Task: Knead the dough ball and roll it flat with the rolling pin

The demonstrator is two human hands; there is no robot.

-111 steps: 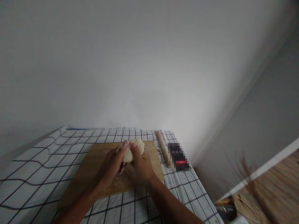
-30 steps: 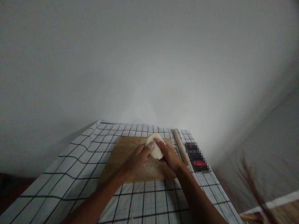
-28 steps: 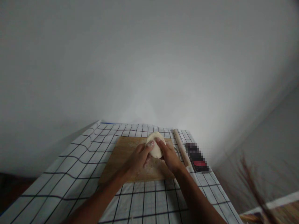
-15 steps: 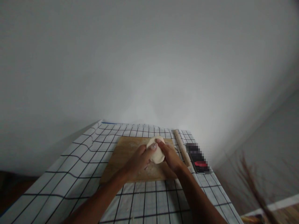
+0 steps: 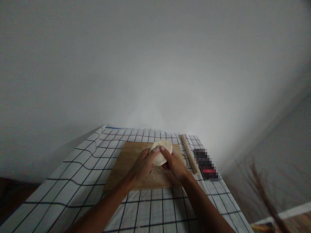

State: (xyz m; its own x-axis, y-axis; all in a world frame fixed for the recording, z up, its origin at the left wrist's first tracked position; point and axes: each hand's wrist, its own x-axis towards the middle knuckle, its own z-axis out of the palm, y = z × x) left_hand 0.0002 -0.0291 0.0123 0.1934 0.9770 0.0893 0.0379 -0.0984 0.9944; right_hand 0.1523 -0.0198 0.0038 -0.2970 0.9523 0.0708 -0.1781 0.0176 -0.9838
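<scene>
A pale, roundish flattened piece of dough [image 5: 162, 158] is held up between my two hands, above a wooden board [image 5: 122, 165]. My left hand [image 5: 143, 164] grips its left side, thumb pressed on the face of the dough. On the right side my right hand [image 5: 177, 164] holds it, its thumb meeting the left thumb near the middle. Fingers of both hands are mostly hidden behind and under the dough. White flour marks the thumb tips and dusts the board below.
A wooden rolling pin [image 5: 189, 153] lies along the board's right side. Right of it is a dark, pixelated object [image 5: 205, 163] with a red patch. A checked cloth [image 5: 80, 176] covers the table, which stands against a grey wall [image 5: 155, 64]. Dry brown twigs [image 5: 261, 191] rise at lower right.
The dough has shifted slightly left and turned in my hands, showing a wider, rounder face. My thumbs have come closer together near its middle.
</scene>
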